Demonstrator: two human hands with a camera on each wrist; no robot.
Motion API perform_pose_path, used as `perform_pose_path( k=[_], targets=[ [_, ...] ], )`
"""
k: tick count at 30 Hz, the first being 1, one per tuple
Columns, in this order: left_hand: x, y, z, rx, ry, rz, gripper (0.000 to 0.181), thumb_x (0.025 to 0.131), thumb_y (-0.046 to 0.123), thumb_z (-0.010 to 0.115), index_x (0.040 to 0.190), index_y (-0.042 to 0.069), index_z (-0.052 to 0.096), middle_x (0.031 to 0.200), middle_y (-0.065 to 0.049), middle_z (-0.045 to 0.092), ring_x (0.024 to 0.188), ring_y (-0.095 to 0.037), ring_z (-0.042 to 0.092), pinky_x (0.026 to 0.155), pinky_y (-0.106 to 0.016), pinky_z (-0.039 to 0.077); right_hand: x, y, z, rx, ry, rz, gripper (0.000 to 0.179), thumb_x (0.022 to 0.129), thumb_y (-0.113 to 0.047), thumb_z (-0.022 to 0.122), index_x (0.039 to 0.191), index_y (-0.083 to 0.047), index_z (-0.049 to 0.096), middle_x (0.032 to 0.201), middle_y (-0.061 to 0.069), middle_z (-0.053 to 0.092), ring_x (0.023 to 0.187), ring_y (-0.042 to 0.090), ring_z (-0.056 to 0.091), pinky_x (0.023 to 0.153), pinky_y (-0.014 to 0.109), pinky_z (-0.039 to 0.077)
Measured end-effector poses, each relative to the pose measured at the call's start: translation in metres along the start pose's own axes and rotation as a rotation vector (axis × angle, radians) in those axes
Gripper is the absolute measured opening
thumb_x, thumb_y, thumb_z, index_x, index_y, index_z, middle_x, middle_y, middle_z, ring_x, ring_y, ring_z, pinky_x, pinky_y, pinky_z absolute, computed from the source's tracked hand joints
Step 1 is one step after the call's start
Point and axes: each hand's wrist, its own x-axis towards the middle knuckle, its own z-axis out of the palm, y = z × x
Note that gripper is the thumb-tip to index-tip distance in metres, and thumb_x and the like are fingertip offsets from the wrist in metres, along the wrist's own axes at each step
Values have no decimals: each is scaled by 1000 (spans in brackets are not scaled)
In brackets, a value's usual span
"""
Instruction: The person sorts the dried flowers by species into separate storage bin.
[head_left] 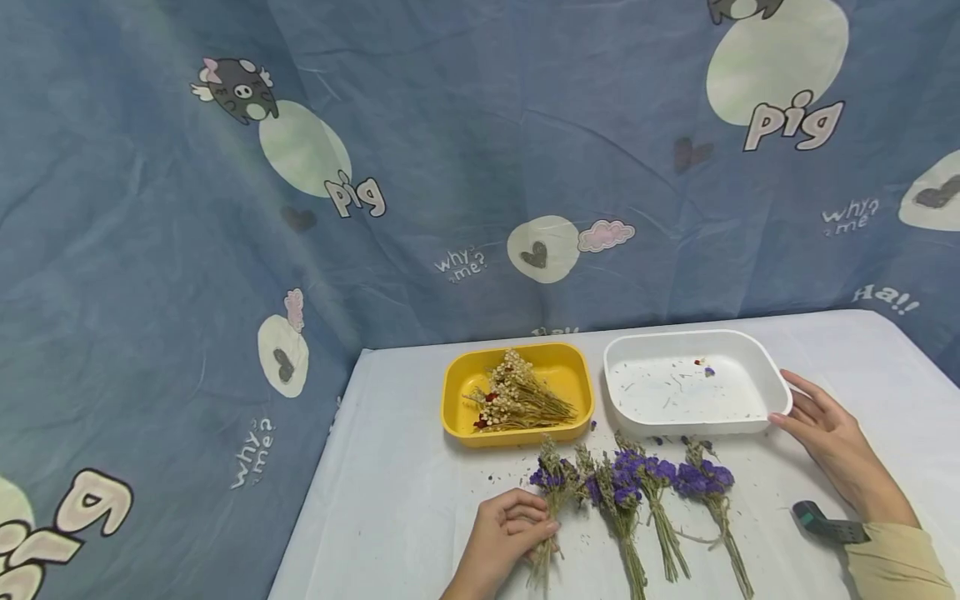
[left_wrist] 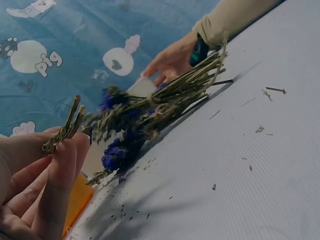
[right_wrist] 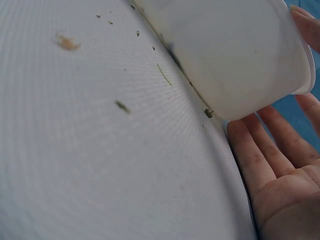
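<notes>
My left hand (head_left: 506, 529) pinches the stems of a small dried bunch with purple flowers (head_left: 551, 481); in the left wrist view the stem ends (left_wrist: 67, 127) stick up between thumb and fingers. To its right on the cloth lie more purple bunches: one (head_left: 622, 492), another (head_left: 660, 483) and a third (head_left: 705, 481) farthest right. My right hand (head_left: 832, 433) holds the near right corner of a white tray (head_left: 697, 425). In the right wrist view its thumb (right_wrist: 306, 27) is at the rim and the fingers (right_wrist: 260, 150) reach beneath the corner.
A yellow tray (head_left: 457, 425) left of the white one contains cream dried flowers (head_left: 517, 396) with red bits. Plant crumbs lie inside the white tray and across the white tablecloth (head_left: 390, 467). A dark watch (head_left: 825, 525) is on the right wrist. A blue curtain (head_left: 450, 167) hangs behind.
</notes>
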Motion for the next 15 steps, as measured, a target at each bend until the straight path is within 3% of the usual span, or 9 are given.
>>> perform_pose_path(
  k=[6, 11, 15],
  targets=[
    [3, 2, 1, -41, 10, -39, 30, 89, 18, 82, 111, 0, 70, 89, 2, 75, 73, -8, 73, 56, -19, 57, -1, -2, -1, 16, 2, 11, 80, 99, 1, 64, 165, -24, 26, 158, -13, 42, 115, -23, 53, 91, -2, 46],
    [5, 2, 1, -45, 50, -78, 27, 88, 21, 83, 107, 4, 73, 86, 5, 76, 73, -7, 71, 55, -19, 55, -1, -3, 2, -78, 19, 26, 80, 100, -4, 66, 165, -26, 25, 167, -7, 33, 115, -25, 50, 91, -3, 45],
    [7, 2, 1, -48, 39, -98, 27, 88, 23, 83, 106, 6, 73, 87, 5, 78, 72, -6, 70, 55, -20, 54, -1, -3, 3, -142, 34, 34, 81, 100, -9, 67, 165, -27, 24, 171, -2, 28, 116, -26, 48, 93, -3, 44]
  ],
)
